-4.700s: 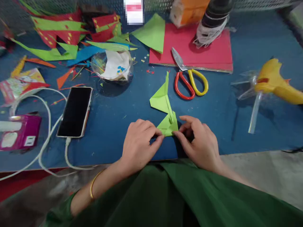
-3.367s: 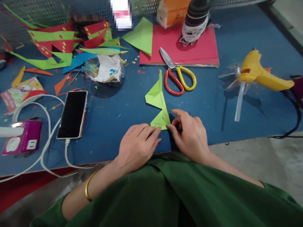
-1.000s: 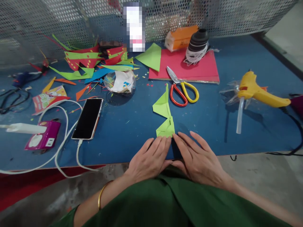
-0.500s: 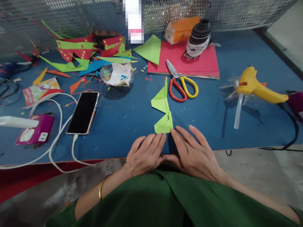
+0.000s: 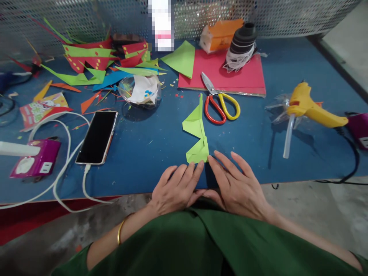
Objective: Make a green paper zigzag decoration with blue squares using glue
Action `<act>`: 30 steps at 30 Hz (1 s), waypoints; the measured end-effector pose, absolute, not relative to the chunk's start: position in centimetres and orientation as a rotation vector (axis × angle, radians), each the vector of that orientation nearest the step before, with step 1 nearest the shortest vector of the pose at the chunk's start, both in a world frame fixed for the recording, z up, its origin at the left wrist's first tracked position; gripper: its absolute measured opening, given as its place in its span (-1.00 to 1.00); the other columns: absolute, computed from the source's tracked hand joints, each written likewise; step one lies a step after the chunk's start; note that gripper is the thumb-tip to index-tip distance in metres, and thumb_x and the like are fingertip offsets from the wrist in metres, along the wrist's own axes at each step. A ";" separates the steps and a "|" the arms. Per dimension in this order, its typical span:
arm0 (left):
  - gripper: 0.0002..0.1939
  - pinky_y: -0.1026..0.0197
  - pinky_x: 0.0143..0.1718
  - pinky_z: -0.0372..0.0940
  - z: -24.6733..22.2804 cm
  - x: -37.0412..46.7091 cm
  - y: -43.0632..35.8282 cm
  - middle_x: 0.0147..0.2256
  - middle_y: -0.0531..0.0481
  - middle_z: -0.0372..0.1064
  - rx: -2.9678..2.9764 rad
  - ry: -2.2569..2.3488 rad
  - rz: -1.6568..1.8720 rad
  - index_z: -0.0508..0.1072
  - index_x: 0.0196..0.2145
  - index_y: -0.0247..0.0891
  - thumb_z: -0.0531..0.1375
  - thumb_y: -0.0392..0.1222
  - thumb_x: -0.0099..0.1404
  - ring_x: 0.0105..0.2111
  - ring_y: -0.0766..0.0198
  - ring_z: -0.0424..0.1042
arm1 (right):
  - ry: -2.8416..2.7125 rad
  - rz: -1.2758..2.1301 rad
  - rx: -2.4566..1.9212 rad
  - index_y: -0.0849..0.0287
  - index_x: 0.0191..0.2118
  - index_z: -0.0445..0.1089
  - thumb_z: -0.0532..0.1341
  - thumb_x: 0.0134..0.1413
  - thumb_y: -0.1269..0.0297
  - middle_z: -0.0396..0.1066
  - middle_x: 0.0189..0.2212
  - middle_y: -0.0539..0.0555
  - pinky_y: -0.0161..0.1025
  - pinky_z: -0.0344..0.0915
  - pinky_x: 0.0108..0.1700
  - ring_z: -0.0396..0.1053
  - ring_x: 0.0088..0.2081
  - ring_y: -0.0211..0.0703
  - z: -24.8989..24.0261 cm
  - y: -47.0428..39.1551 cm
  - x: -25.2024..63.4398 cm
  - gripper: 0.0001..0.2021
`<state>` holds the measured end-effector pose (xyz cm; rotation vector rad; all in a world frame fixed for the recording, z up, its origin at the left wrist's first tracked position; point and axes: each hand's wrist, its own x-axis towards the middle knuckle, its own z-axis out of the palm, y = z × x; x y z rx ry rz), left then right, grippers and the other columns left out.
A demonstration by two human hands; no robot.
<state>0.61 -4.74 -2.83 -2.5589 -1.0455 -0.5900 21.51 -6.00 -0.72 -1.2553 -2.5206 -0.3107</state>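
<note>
Left hand [image 5: 178,188] and right hand [image 5: 240,186] have uncurled since earlier: fingers extended flat, tips at folded green paper [image 5: 195,124]. Surface: blue table [image 5: 143,153]; perforated screen [image 5: 278,19] behind, grey floor [image 5: 313,216] below.

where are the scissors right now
In the head view, the scissors lie right of centre, just right of the folded green paper, with their blade end over the red paper stack and handles on the blue table.

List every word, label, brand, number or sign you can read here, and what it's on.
No text is readable.
Cartoon packet: lettering, too blurred to read.
Orange pack: any print too small to read.
White panel: pixelated, unreadable.
Folded green paper: no writing seen.
</note>
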 end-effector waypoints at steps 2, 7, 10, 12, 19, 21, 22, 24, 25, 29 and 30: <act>-0.49 0.08 0.06 0.19 -2.6 0.7 -4.7 -0.03 -0.08 0.58 -2.602 -1.033 -0.536 0.48 0.16 -0.37 0.03 0.04 0.50 -0.07 0.17 0.46 | -2.521 -0.301 -1.261 0.57 0.13 0.39 -0.05 0.44 0.01 0.51 0.09 0.31 0.09 0.05 0.32 0.38 0.18 0.17 -0.7 -6.1 21.5 -0.38; -0.46 0.05 0.10 0.20 -2.1 0.7 -4.4 -0.04 -0.13 0.57 -2.642 -1.030 -0.472 0.47 0.16 -0.41 0.09 0.08 0.47 -0.05 0.13 0.45 | -2.507 -0.256 -1.277 0.54 0.17 0.37 -0.09 0.44 -0.02 0.47 0.14 0.28 0.09 0.05 0.32 0.31 0.25 0.19 -1.0 -6.3 21.4 -0.36; -0.46 0.05 0.08 0.20 -2.2 0.7 -4.4 -0.03 -0.16 0.56 -2.636 -1.012 -0.467 0.46 0.17 -0.42 0.05 0.06 0.49 -0.05 0.13 0.45 | -2.531 -0.241 -1.240 0.55 0.18 0.35 -0.05 0.43 -0.01 0.45 0.16 0.31 0.08 0.06 0.32 0.29 0.26 0.19 -1.3 -6.3 21.3 -0.37; -0.48 0.05 0.09 0.20 -2.4 0.6 -4.5 -0.02 -0.17 0.55 -2.639 -1.002 -0.462 0.46 0.17 -0.41 0.02 0.02 0.50 -0.05 0.12 0.45 | -2.541 -0.234 -1.233 0.57 0.18 0.35 -0.02 0.42 0.00 0.46 0.14 0.35 0.09 0.05 0.32 0.29 0.26 0.21 -1.4 -6.1 21.2 -0.37; -0.48 0.04 0.10 0.20 -2.7 0.4 -4.4 -0.03 -0.19 0.54 -2.663 -0.984 -0.467 0.45 0.17 -0.45 0.06 0.00 0.47 -0.03 0.10 0.43 | -2.513 -0.165 -1.270 0.67 0.23 0.25 -0.08 0.40 -0.09 0.36 0.21 0.45 0.18 0.03 0.34 0.19 0.31 0.31 -1.8 -4.9 20.8 -0.24; -0.49 0.04 0.10 0.18 -2.7 0.5 -4.3 -0.04 -0.17 0.55 -2.672 -0.986 -0.469 0.46 0.17 -0.44 0.08 0.00 0.46 -0.04 0.11 0.43 | -2.505 -0.150 -1.305 0.68 0.26 0.20 -0.09 0.39 -0.11 0.33 0.24 0.47 0.19 0.01 0.36 0.15 0.34 0.30 -1.9 -4.3 20.5 -0.22; -0.49 0.04 0.11 0.18 -2.7 0.5 -4.3 -0.05 -0.17 0.55 -2.673 -0.992 -0.475 0.46 0.16 -0.43 0.09 0.00 0.45 -0.04 0.11 0.43 | -2.502 -0.147 -1.328 0.69 0.27 0.18 -0.10 0.39 -0.12 0.31 0.25 0.48 0.19 -0.01 0.37 0.13 0.35 0.30 -1.9 -4.0 20.4 -0.20; -0.49 0.04 0.11 0.18 -2.6 0.7 -4.3 -0.06 -0.16 0.55 -2.668 -1.004 -0.498 0.48 0.15 -0.41 0.10 0.01 0.44 -0.05 0.11 0.44 | -2.506 -0.135 -1.365 0.70 0.28 0.16 -0.11 0.38 -0.14 0.30 0.25 0.49 0.19 -0.03 0.38 0.11 0.36 0.31 -1.9 -3.4 20.1 -0.17; -0.50 0.05 0.11 0.18 -2.5 0.7 -4.3 -0.07 -0.16 0.55 -2.664 -1.009 -0.509 0.48 0.15 -0.41 0.11 0.02 0.44 -0.05 0.11 0.44 | -2.508 -0.128 -1.375 0.71 0.28 0.16 -0.12 0.37 -0.17 0.30 0.25 0.50 0.19 -0.04 0.39 0.11 0.36 0.31 -1.8 -3.1 20.0 -0.15; -0.51 0.05 0.10 0.19 -2.3 0.7 -4.3 -0.07 -0.18 0.55 -2.672 -1.025 -0.501 0.48 0.15 -0.41 0.11 -0.01 0.45 -0.06 0.10 0.44 | -2.501 -0.091 -1.377 0.70 0.29 0.14 -0.16 0.35 -0.23 0.28 0.26 0.51 0.17 -0.04 0.39 0.07 0.38 0.30 -1.7 -3.1 20.2 -0.10; -0.50 0.04 0.10 0.19 -2.3 0.7 -4.4 -0.06 -0.19 0.55 -2.673 -1.030 -0.494 0.47 0.16 -0.42 0.10 -0.01 0.46 -0.06 0.10 0.44 | -2.491 -0.084 -1.368 0.71 0.30 0.12 -0.16 0.35 -0.23 0.26 0.28 0.50 0.15 -0.03 0.39 0.05 0.39 0.29 -1.7 -3.4 20.3 -0.09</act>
